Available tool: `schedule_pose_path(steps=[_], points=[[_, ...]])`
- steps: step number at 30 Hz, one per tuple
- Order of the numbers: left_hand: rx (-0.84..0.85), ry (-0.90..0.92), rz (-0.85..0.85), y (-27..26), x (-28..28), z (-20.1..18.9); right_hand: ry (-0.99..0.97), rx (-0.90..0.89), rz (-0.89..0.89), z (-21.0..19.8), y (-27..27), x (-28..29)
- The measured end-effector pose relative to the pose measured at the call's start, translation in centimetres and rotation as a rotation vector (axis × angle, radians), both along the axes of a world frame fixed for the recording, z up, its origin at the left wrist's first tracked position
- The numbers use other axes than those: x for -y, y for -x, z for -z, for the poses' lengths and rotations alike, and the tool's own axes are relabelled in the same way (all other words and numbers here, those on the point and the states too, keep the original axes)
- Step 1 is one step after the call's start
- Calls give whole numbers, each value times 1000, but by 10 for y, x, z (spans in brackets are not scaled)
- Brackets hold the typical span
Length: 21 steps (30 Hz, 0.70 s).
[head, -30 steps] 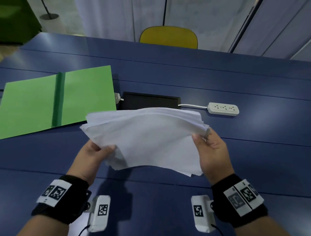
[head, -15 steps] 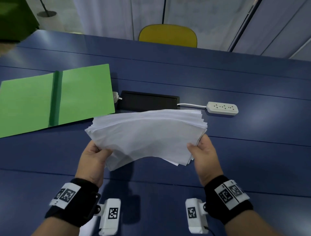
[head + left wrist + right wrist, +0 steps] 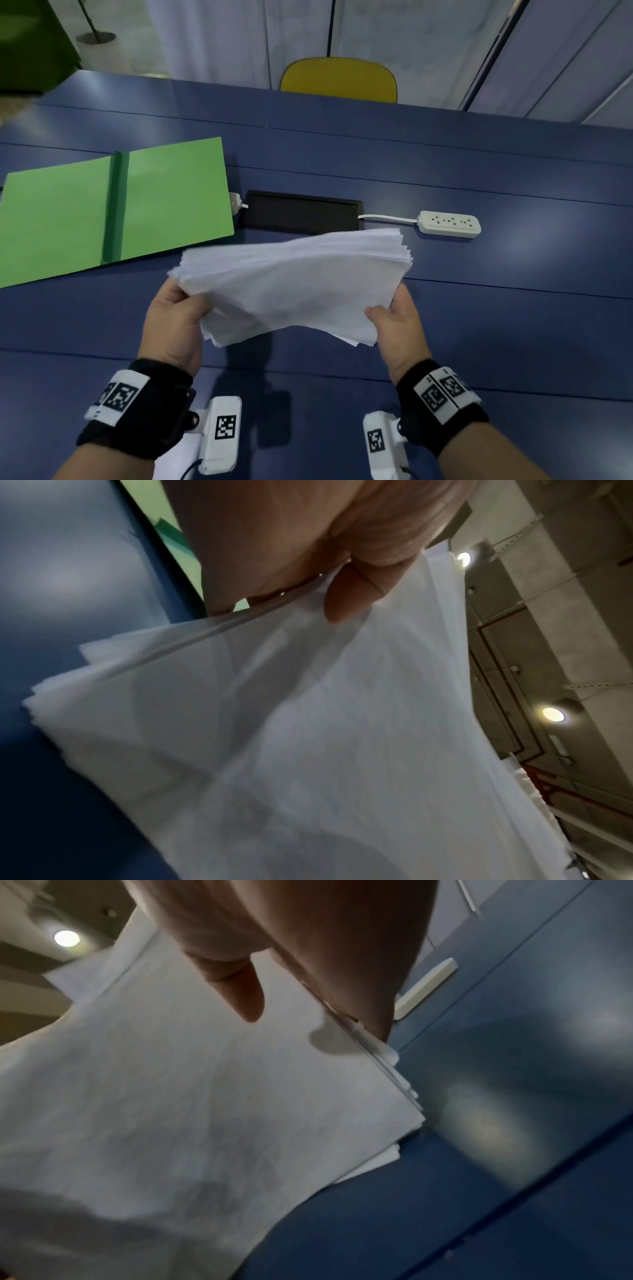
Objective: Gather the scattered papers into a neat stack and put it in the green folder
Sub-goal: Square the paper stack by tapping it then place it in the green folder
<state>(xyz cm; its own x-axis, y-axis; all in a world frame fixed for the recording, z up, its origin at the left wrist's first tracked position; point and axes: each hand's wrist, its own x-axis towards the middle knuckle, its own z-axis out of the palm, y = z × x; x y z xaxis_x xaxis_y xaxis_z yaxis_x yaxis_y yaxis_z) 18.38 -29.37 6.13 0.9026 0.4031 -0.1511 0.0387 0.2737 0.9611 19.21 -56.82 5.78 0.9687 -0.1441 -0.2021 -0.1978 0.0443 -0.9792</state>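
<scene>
A loose stack of white papers [image 3: 291,284] hangs in the air above the blue table, its edges uneven. My left hand [image 3: 178,308] grips its left side, thumb on top [image 3: 346,596] and fingers underneath. My right hand [image 3: 394,315] grips its right side the same way, thumb on top [image 3: 240,993]. The stack [image 3: 308,737] fills both wrist views [image 3: 205,1096]. The green folder [image 3: 113,205] lies open and flat on the table at the far left, nothing in it.
A black rectangular panel [image 3: 301,212] is set in the blue table [image 3: 479,308] behind the papers. A white power strip [image 3: 448,222] with its cable lies to the right of it. A yellow chair [image 3: 339,80] stands at the table's far side.
Both hands have drawn closer together and slightly nearer, squeezing the stack into a tighter, more even bundle. The folder has not moved.
</scene>
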Motion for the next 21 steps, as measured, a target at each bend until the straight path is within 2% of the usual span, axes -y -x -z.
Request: schedule_pose_path(steps=[4,7,10,14,19,21], points=[[30,57,-11,0,-2,-6,-2,-14,17,2,0,-3],[-49,53,18,4,-3,3,25,-97,-9,12,1,-6],[-118,30,-21,8,-2,15,73,-122,-1,14,2,-10],[-64,-19,-81,8,-1,13,67,-33,20,3,1,-7],[-2,-168,8,7,-2,4,119,-35,-9,0,1,3],[19,-160,-11,5,-3,-4,103,-18,-11,-5,0,3]])
